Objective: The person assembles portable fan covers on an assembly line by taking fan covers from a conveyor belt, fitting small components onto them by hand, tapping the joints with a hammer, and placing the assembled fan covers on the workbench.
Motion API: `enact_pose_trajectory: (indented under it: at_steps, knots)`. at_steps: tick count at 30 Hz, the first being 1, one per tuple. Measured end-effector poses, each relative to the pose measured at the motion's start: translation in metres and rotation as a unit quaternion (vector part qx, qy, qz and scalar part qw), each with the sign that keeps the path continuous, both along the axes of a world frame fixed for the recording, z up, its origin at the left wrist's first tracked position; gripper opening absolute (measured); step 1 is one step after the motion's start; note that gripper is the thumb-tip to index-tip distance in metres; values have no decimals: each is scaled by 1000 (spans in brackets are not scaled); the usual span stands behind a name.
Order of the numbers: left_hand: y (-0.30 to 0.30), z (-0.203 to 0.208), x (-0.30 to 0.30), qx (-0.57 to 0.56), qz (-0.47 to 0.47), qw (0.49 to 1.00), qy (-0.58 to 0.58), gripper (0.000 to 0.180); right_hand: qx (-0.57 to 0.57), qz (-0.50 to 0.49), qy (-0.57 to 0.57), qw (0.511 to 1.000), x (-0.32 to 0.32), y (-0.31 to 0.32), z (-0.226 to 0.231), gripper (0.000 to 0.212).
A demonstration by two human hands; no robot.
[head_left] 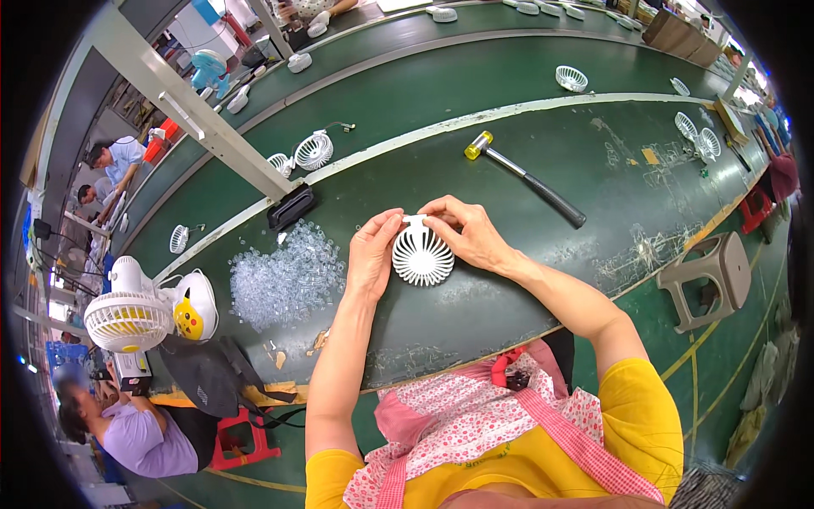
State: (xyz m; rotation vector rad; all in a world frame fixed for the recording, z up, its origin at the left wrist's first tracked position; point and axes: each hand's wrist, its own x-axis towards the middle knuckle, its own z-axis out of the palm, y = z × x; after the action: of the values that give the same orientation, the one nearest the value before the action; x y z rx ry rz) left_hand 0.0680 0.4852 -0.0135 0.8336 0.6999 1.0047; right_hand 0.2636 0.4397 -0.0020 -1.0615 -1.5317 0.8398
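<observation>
"Two hands, close together; what has each got?"

"The left hand (370,251) is pinched, its thumb and forefinger clamped at the left of the neck of a white slatted fan grille (424,260)."

"And the right hand (476,235)?"

"Clamped on that same neck from the other side, fingers bent and thumb tip pressing near the top of the slats. How far the hidden fingertips wrap behind it, I can't tell."

"Where exactly is the grille?"

"Between the hands, above the green tabletop (500,299), its round slatted end toward the person. Whether its lower edge touches the surface, I can't say."

"Anything near them?"

"A spread heap of small clear pieces (287,273) lies left of the left forearm. Beyond the right hand, to the right, a yellow-faced mallet (530,179) lies aslant, its black grip pointing toward the tabletop's near edge."
</observation>
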Motion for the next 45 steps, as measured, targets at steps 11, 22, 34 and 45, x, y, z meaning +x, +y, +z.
enact_pose_trajectory:
  at_steps: [11,22,34,45]
  knots:
    - [-11,12,9,150,70,973,160,24,15,-40,-43,998,0,0,3,15]
    - [-2,-5,5,12,50,998,-38,25,58,-31,25,998,-7,4,-5,13]
    - [-10,6,11,31,55,998,25,29,70,-45,-5,997,-6,3,-6,12]
    - [-9,6,6,163,34,979,117,16,79,24,-19,996,9,9,-2,15]
